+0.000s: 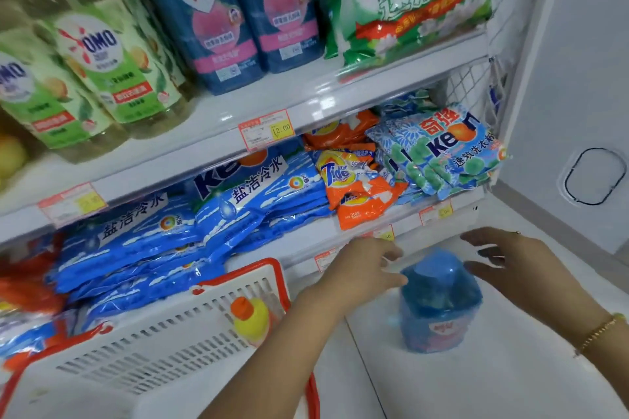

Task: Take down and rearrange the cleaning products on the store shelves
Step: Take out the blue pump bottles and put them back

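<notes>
A blue detergent bottle (439, 303) stands upright on the white floor below the shelves. My left hand (360, 269) hovers just left of its cap, fingers spread, holding nothing. On the bottle's right, my right hand (510, 258) is open too, fingers apart and close to the cap. Two matching blue bottles (235, 10) stand on the upper shelf, between green OMO bottles (112, 68) and a green-and-white powder bag (418, 0). The lower shelf holds blue Keon bags (190, 224), orange Tide bags (354, 183) and light blue Keon bags (452, 149).
A white basket with red rim (190, 326) sits at lower left, a yellow bottle with an orange cap (250, 318) inside it. Price tags (265, 129) line the shelf edges. A white wall (578, 78) closes the right side.
</notes>
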### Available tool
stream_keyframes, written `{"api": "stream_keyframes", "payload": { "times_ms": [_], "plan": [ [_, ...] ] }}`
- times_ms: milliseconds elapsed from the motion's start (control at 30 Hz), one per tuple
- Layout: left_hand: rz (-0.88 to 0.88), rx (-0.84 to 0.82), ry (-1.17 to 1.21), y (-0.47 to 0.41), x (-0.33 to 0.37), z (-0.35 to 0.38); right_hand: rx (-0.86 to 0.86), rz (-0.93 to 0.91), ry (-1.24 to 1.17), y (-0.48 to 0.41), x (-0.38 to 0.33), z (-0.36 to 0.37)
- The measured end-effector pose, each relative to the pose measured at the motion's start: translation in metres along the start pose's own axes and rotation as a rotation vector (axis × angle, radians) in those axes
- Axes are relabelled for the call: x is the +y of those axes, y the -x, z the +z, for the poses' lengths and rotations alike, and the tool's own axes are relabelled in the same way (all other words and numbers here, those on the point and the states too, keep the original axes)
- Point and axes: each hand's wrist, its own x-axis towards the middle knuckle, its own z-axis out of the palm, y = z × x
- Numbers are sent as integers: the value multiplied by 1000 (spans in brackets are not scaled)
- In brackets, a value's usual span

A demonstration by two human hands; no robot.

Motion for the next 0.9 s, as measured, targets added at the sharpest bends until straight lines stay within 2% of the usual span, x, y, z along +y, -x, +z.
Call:
{"api": "stream_keyframes", "payload": {
  "times_ms": [100, 200, 267, 367, 500, 600, 733, 800, 900],
  "plan": [
    [113, 387, 99, 15, 14, -93, 266, -247, -63, -32, -80, -34],
    [222, 811, 241, 26, 31, -176, 451, -503, -71, -73, -156, -45],
    [197, 957, 296, 13, 21, -225, 497, -598, -59, -109, -199, -38],
    [47, 970, 465, -17, -5, -277, 501, -544, -17, -157, -233, -8],
    [-69, 977, 607, -49, -21, -306, 721, -532, 102, -176, -231, 22],
    [-135, 948, 749, -69, -27, -313, 758, -571, 90, -180, -225, 28],
    [-149, 1038, 596, -84, -35, -296, 743, -592, 46, -183, -223, 29],
    [-102, 1081, 506, -82, -36, -279, 756, -595, 34, -181, -224, 29],
    [-115, 1038, 496, -74, -36, -274, 772, -601, 18, -180, -226, 28]
  ]
}}
